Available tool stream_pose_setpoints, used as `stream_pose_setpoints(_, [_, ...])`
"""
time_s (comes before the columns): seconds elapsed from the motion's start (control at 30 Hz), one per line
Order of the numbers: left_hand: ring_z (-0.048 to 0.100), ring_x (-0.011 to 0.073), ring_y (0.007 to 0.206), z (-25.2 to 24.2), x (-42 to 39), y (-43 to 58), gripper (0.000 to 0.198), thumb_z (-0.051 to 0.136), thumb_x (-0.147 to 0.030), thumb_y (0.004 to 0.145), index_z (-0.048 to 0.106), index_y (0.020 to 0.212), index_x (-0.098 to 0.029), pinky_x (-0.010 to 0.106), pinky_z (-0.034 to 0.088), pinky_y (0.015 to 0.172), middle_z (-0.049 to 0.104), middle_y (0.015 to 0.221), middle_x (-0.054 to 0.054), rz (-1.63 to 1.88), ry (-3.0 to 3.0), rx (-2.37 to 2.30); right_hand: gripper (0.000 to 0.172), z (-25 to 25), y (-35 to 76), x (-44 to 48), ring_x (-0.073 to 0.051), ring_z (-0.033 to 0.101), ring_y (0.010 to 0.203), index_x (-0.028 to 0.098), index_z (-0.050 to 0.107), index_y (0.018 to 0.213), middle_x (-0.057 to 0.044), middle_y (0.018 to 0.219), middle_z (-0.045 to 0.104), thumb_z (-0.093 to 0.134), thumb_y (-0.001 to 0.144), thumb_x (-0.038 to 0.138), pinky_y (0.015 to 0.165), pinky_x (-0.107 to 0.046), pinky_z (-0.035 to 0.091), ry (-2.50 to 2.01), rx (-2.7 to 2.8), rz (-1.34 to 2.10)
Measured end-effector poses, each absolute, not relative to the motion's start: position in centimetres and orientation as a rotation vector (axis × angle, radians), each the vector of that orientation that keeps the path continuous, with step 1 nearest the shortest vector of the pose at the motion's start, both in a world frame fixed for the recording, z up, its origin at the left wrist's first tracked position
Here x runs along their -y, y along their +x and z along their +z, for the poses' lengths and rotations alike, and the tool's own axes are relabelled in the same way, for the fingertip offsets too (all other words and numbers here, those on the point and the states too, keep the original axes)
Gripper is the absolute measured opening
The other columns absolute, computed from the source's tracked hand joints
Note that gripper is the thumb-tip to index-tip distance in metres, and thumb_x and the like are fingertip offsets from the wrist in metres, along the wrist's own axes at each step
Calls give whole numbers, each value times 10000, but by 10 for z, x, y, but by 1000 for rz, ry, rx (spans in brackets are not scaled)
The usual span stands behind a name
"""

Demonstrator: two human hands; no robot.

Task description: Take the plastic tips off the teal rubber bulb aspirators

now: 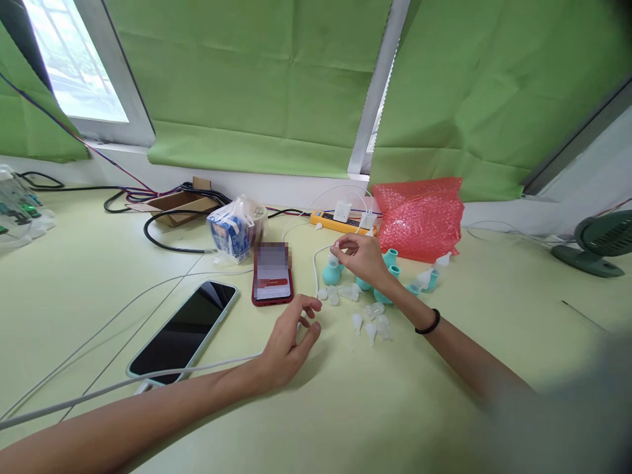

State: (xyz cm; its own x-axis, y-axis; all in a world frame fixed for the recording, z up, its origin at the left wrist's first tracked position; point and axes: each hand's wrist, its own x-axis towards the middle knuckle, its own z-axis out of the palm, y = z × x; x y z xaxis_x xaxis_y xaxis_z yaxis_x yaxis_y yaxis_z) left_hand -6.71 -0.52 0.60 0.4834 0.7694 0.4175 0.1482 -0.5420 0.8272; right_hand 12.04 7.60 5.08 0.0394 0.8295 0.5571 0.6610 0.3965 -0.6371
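My right hand [359, 257] is closed in a pinch at the top of a teal rubber bulb [331, 273] that stands upright on the table. A translucent nozzle piece [334, 260] sits in the bulb's neck, its upper end partly covered by my fingertips. My left hand [291, 339] is open above the table, fingers loosely curved and apart, with nothing in it. Between and beside my hands lie clear plastic cups [349, 291] and white cone tips [370, 333]. More teal bulbs [390, 258] stand behind my right wrist, partly hidden by it.
A red-cased phone [272, 289] and a larger phone [184, 332] lie left, with a white cable [217, 364] across my left forearm. Behind are a bagged blue box [232, 234], an orange power strip [328, 222] and a red bubble-wrap bag [419, 220]. A small fan [600, 240] stands right.
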Motion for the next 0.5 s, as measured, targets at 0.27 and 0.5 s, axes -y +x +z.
stream_pose_setpoints(0.27, [458,148,819,6,4,-67,179,381,-110,774,422,931,-185,277,420,692,476,910,43,1041,2023,-762,247,49,135,-45,-141,596,610,159,519,928,-78,874,615,535,728,302,545,-268,503,-1336,1801,-91])
stream_pose_setpoints(0.5, [469,148,813,7,3,-66,164,381,-116,770,431,912,-183,279,430,689,488,901,45,1054,2008,-774,128,21,132,-19,-194,572,768,162,560,840,-67,799,603,542,730,223,648,-296,484,-1219,2290,-172])
